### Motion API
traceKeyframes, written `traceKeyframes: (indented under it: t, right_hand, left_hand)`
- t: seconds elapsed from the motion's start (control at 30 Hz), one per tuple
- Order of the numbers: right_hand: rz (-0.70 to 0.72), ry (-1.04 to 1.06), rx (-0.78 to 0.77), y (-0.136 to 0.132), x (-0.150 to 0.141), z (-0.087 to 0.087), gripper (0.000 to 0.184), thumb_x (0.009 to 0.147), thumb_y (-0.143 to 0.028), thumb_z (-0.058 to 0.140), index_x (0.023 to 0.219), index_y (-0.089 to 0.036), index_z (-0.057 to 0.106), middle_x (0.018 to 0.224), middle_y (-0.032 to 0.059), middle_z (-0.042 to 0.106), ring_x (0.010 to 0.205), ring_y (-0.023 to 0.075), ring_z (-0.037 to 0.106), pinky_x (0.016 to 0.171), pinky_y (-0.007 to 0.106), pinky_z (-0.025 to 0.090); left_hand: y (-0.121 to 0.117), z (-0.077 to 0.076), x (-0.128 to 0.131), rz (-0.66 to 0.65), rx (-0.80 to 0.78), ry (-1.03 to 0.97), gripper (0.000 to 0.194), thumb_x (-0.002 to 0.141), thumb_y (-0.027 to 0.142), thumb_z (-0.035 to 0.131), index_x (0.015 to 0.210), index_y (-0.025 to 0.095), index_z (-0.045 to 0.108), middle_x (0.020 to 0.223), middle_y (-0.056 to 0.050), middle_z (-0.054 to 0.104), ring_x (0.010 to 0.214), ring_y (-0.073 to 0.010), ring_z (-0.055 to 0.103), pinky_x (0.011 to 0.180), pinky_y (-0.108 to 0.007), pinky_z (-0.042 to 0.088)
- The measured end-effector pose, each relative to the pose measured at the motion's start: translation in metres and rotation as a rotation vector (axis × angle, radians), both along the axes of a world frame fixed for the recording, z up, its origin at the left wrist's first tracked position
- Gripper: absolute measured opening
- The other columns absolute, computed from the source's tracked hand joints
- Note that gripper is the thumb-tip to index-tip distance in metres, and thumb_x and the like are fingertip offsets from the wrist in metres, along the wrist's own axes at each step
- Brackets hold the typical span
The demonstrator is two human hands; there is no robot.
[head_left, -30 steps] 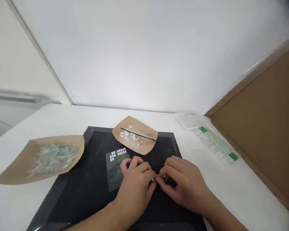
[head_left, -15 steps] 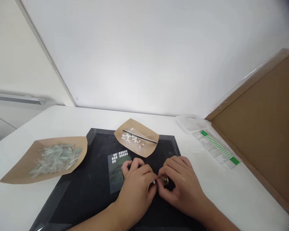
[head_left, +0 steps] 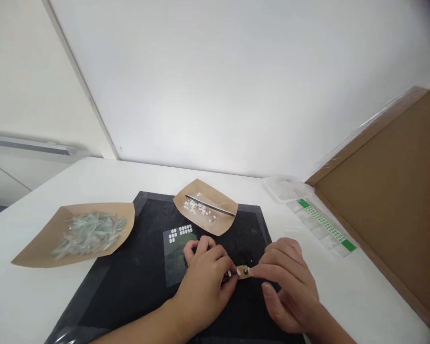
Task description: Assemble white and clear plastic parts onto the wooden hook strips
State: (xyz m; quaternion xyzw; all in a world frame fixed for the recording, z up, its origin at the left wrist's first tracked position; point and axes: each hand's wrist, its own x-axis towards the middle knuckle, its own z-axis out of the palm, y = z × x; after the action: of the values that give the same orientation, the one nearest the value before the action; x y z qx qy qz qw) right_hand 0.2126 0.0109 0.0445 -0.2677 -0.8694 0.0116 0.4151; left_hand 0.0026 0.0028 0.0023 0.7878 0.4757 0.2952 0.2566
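Observation:
My left hand (head_left: 209, 282) is closed in a pinch over the black mat, its thumb and index finger on a small tan piece (head_left: 242, 275) that sticks out to the right. The piece carries a dark round stud and white oval bits; what lies between the fingers is mostly hidden. My right hand (head_left: 290, 284) has its index fingertip at the right end of this piece, with the thumb apart below. Left of my left hand lies a clear sheet (head_left: 175, 263) with several white oval pads (head_left: 185, 230) in rows along its top.
A brown paper tray (head_left: 222, 203) behind my hands holds loose white pads and a dark thin stick (head_left: 209, 205). Another brown tray (head_left: 36, 253), on the left, holds clear and greenish strips. A clear compartment box (head_left: 326, 227) with a green label stands right, near cardboard (head_left: 387, 191).
My right thumb has come away from the small tan piece and the hand has shifted right and opened. More of the piece now shows. My left hand keeps its pinch.

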Motion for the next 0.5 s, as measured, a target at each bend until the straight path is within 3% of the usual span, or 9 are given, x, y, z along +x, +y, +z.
traceKeyframes:
  t: [0.17, 0.3, 0.5]
  right_hand:
    - [0.091, 0.094, 0.036, -0.011, 0.004, 0.010, 0.026, 0.078, 0.001, 0.050, 0.090, -0.014, 0.066, 0.079, 0.0051, 0.061, 0.072, 0.0194, 0.057, 0.069, 0.039, 0.040]
    - [0.086, 0.126, 0.061, -0.022, 0.006, 0.017, 0.021, 0.080, 0.004, 0.054, 0.076, -0.016, 0.059, 0.080, 0.0043, 0.065, 0.073, 0.0185, 0.063, 0.072, 0.040, 0.045]
    - [0.143, 0.154, 0.050, -0.017, 0.010, 0.002, 0.021, 0.090, -0.002, 0.056, 0.077, -0.018, 0.057, 0.072, 0.0015, 0.063, 0.063, 0.0159, 0.059, 0.065, 0.036, 0.045]
  left_hand:
    - [0.001, 0.004, -0.001, 0.008, -0.009, -0.015, 0.006, 0.090, 0.022, 0.073, 0.088, 0.027, 0.069, 0.092, 0.003, 0.070, 0.105, -0.0266, 0.052, 0.095, -0.052, 0.024]
    - [0.000, 0.006, -0.001, 0.011, -0.014, -0.028, 0.011, 0.090, 0.031, 0.076, 0.088, 0.025, 0.067, 0.091, 0.001, 0.069, 0.104, -0.0268, 0.052, 0.095, -0.051, 0.024]
    - [0.001, 0.004, -0.002, -0.002, -0.026, -0.039, 0.037, 0.074, 0.047, 0.090, 0.091, 0.025, 0.065, 0.094, 0.001, 0.069, 0.109, -0.0301, 0.052, 0.098, -0.053, 0.023]
